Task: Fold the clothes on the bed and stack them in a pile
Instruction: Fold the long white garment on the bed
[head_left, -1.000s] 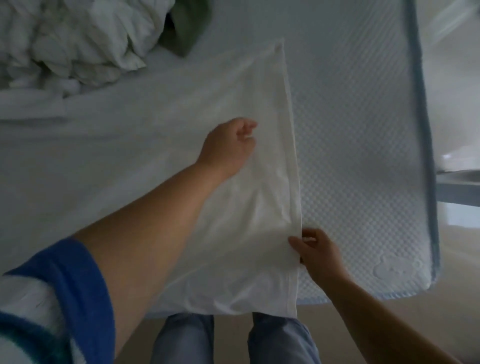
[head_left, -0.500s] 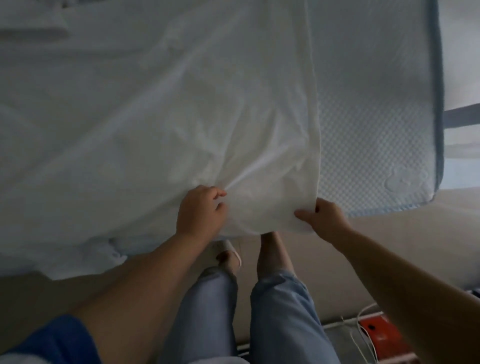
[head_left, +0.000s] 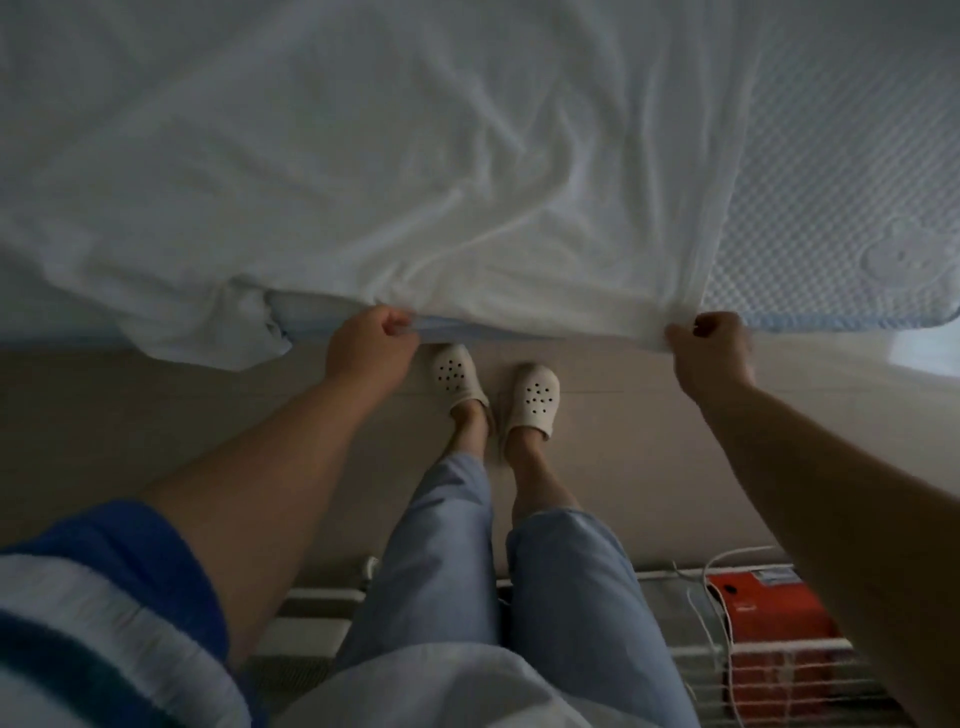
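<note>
The left hand and right hand each grip the near hem of a white cloth, fingers curled tight around the bunched fabric, so the fingertips are mostly hidden. Beyond both hands the cloth spreads wrinkled across the bed and runs out of view at the top and left. Beside the left hand a loose corner droops over the bed's edge. Below the hands, white clogs stand on the floor.

Both hands, left and right, pinch what looks like a white sheet's near edge over the mattress.
</note>
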